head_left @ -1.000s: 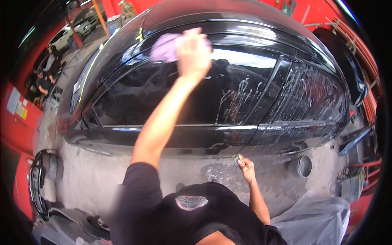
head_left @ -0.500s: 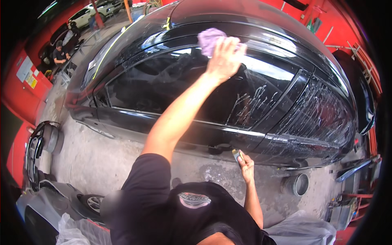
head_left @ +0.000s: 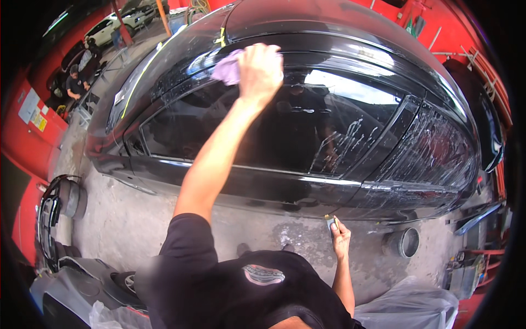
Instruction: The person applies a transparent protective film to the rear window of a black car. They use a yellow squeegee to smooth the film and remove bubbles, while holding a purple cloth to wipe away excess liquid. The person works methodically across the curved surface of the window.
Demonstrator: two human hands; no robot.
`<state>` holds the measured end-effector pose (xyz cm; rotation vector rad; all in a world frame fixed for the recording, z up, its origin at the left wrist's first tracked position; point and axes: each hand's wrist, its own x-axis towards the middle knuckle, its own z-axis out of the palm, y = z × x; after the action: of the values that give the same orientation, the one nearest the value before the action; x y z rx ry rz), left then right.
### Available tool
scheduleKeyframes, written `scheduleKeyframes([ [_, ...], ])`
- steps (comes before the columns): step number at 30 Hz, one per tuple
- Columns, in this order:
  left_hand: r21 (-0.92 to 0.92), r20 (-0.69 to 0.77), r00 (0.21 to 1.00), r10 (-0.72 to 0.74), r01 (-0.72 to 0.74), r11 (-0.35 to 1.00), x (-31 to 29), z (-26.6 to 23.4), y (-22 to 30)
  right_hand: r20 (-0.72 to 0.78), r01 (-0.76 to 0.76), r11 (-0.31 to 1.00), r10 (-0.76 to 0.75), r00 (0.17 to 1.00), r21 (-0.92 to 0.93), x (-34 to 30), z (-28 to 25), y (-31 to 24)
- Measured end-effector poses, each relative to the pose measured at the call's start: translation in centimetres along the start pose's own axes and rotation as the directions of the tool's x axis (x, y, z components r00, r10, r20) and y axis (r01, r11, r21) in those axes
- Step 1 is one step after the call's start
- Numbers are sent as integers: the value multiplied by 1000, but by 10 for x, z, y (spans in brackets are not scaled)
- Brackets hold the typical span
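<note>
My left hand (head_left: 260,75) reaches far forward, fingers closed on a crumpled purple cloth (head_left: 226,68). The cloth lies against the upper edge of the front side window (head_left: 274,131) of a black car (head_left: 268,189), just below the roof. Whitish streaks run down the rear part of this glass, and smeary streaks cover much of the rear door window (head_left: 433,148). Lower down, in front of the door, my right hand (head_left: 340,240) grips a small flat grey-and-yellow tool (head_left: 331,223), apart from the car. Its exact kind is too small to make out.
A dark bucket (head_left: 404,244) stands on the concrete floor (head_left: 126,214) at the right. Clear plastic sheeting (head_left: 411,307) lies at the lower right. A detached bumper (head_left: 46,225) is at the left. Another person (head_left: 76,82) sits at the far left. Yellow tape (head_left: 222,39) marks the roof.
My left hand and the purple cloth have moved left along the top of the window. My right hand, with the small tool, sits slightly lower and farther right.
</note>
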<state>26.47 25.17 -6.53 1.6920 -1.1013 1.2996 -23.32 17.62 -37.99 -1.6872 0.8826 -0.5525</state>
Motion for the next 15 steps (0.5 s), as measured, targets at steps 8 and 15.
scheduleKeyframes([
  [8, 46, 131, 986, 101, -108, 993, 59, 86, 128, 48, 55, 998, -54, 997, -38, 16, 17, -42],
  [15, 160, 63, 998, 26, -36, 986, 28, 34, 35, 62, 107, 983, -99, 993, -148, 19, 28, -52],
])
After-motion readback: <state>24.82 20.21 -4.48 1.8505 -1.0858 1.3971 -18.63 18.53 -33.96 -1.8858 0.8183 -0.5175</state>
